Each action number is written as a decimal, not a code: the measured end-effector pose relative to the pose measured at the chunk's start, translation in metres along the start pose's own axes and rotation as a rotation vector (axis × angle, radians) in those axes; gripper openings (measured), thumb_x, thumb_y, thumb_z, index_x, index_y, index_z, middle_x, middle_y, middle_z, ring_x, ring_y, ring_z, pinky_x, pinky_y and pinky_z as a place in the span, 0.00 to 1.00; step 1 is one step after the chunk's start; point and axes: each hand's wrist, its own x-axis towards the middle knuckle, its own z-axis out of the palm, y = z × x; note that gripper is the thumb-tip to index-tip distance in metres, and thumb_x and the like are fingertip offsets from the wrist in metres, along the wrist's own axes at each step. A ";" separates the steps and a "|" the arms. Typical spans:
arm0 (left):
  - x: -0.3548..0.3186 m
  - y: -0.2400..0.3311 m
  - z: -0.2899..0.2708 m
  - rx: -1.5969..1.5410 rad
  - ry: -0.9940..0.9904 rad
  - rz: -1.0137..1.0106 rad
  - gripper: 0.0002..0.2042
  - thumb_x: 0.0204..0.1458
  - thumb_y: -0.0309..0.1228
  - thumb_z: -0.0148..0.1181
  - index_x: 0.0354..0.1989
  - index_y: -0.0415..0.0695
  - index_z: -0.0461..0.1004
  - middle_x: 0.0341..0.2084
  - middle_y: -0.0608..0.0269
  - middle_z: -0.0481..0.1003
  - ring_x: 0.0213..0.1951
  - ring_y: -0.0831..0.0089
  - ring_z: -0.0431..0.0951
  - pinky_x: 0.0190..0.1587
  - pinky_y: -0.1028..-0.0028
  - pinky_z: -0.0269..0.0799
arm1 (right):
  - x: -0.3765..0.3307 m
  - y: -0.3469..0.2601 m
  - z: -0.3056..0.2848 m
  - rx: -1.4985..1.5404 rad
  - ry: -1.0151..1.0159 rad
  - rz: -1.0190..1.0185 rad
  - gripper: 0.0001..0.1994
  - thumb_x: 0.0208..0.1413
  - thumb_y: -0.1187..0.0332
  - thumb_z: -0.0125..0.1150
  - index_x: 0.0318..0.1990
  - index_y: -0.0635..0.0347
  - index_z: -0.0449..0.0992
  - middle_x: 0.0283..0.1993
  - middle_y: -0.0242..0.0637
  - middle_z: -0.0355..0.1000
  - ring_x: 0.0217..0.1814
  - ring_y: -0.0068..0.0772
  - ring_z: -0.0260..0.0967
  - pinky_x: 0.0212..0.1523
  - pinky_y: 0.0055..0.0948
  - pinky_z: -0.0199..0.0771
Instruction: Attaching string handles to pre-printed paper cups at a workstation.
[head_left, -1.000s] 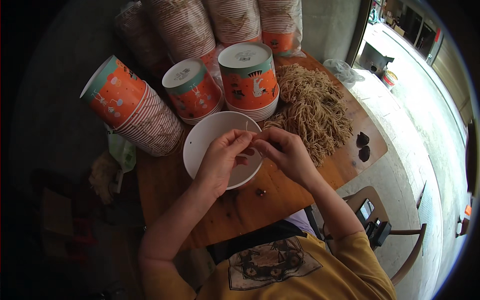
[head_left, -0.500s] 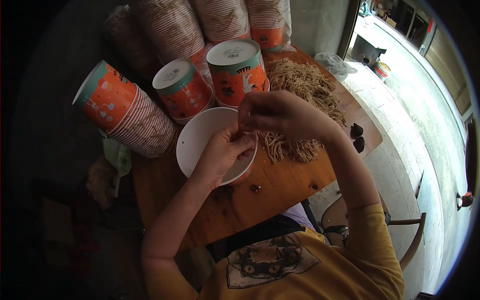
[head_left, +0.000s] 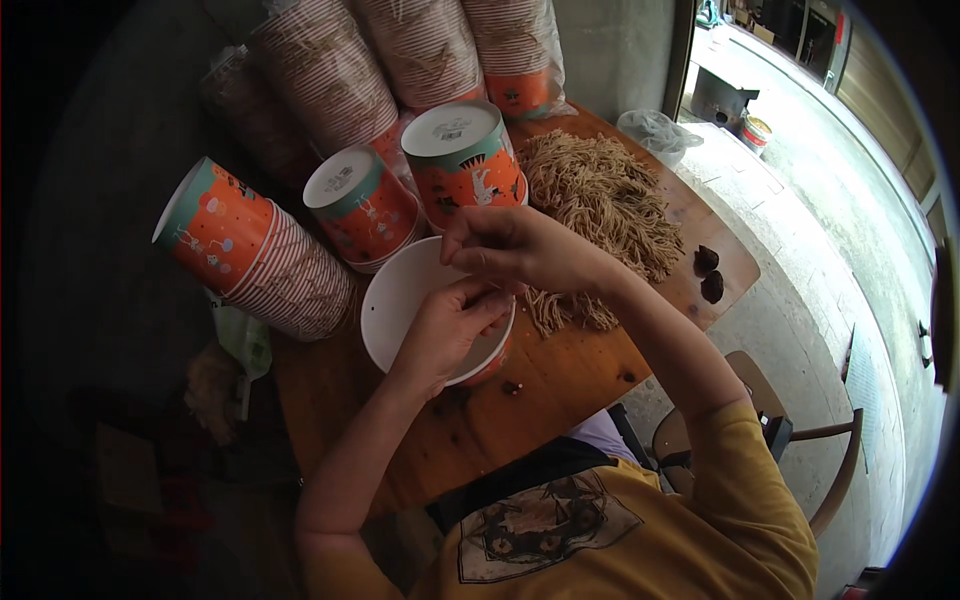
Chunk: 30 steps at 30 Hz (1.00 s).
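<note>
Nearest, at the lower centre of the frame: a yellow printed shirt (head_left: 600,520), both bare forearms rising from it.

Just above, at mid-frame on the wooden table (head_left: 470,430): one white paper bowl (head_left: 400,300), open side up. Left hand (head_left: 450,325) draped over its near rim, fingers curled down into it, apparently steadying it. Right hand (head_left: 520,250) hovering over the bowl's far edge, fingertips (head_left: 462,238) pinched together; impossible to tell whether any strands sit in that pinch. Hands close together but not touching.

Judged as the portioning step: noodles going pinch by pinch from pile to bowl. Called for now: bowl held firm, pinch opened only once well inside the rim, nothing dragged off the pile's near fringe.

Counted, moving outward:
- two small dark crumbs (head_left: 512,387) on the bare wood near the bowl;
- one loose pile of brown noodles (head_left: 600,195) right of centre, its fringe touching the bowl;
- two dark lumps (head_left: 710,275) at the table's right edge;
- two orange-and-green cup stacks (head_left: 362,205) standing base-up just behind the bowl;
- one similar stack lying on its side (head_left: 245,255) at left;
- at least four plastic-wrapped cup stacks (head_left: 410,50) along the top;
- one clear plastic bag (head_left: 655,130) at upper right;
- one wooden chair (head_left: 810,450) at lower right.
</note>
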 end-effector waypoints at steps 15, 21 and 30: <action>0.012 0.000 -0.001 -0.104 0.065 -0.067 0.11 0.60 0.36 0.53 0.36 0.40 0.76 0.24 0.75 0.70 0.26 0.87 0.65 0.31 0.85 0.61 | -0.041 0.025 -0.002 -0.788 0.534 -0.390 0.08 0.52 0.70 0.60 0.40 0.55 0.73 0.38 0.37 0.67 0.43 0.41 0.65 0.42 0.37 0.69; 0.016 -0.001 -0.005 -0.107 0.047 -0.058 0.10 0.60 0.35 0.53 0.33 0.40 0.75 0.23 0.74 0.70 0.26 0.87 0.66 0.31 0.84 0.62 | -0.058 0.028 0.015 -0.614 0.451 -0.230 0.08 0.50 0.67 0.61 0.35 0.58 0.72 0.35 0.37 0.68 0.40 0.41 0.68 0.40 0.36 0.71; 0.013 0.002 -0.005 -0.168 0.005 -0.108 0.11 0.60 0.32 0.52 0.43 0.39 0.76 0.27 0.72 0.72 0.29 0.86 0.67 0.33 0.84 0.62 | -0.070 0.014 0.027 -0.559 0.558 -0.122 0.07 0.51 0.72 0.61 0.37 0.58 0.72 0.33 0.38 0.67 0.32 0.41 0.70 0.30 0.34 0.72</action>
